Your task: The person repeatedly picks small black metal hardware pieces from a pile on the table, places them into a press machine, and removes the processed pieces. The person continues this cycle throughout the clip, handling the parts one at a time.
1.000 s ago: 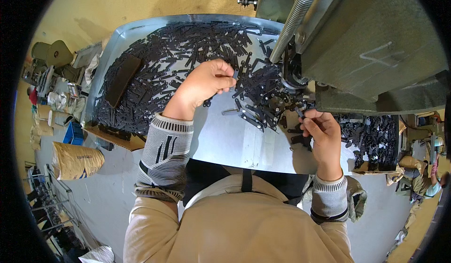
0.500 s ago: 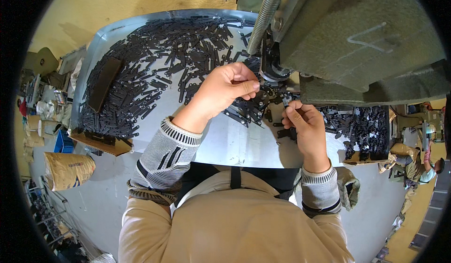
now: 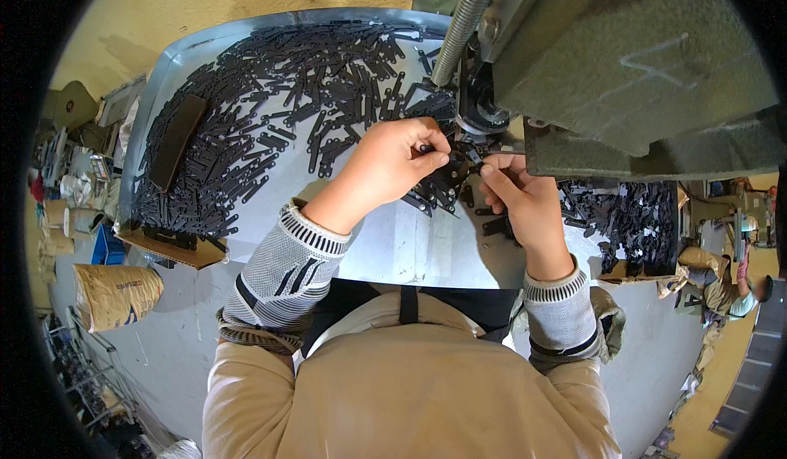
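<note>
My left hand (image 3: 398, 162) is closed in a pinch beside the machine's tool head (image 3: 482, 121). What its fingertips hold, if anything, is too small and hidden to name. My right hand (image 3: 525, 209) pinches a small dark metal strip (image 3: 475, 156) between thumb and forefinger, just below the tool head. Beneath and between the hands lies a cluster of black metal links (image 3: 433, 194). Many more black flat links with holed ends (image 3: 340, 78) are spread over the metal tray table (image 3: 373, 250).
A thick coil spring (image 3: 467, 24) and a bulky green machine body (image 3: 639, 74) overhang the right side. A dark block (image 3: 178, 143) lies on the links at left. More black parts (image 3: 615, 221) sit at right. A person (image 3: 738, 287) is at the far right.
My right hand has moved up and left, bringing the metal strip under the tool head, closer to my left hand. The left hand stays almost in place. The whole view has shifted slightly.
</note>
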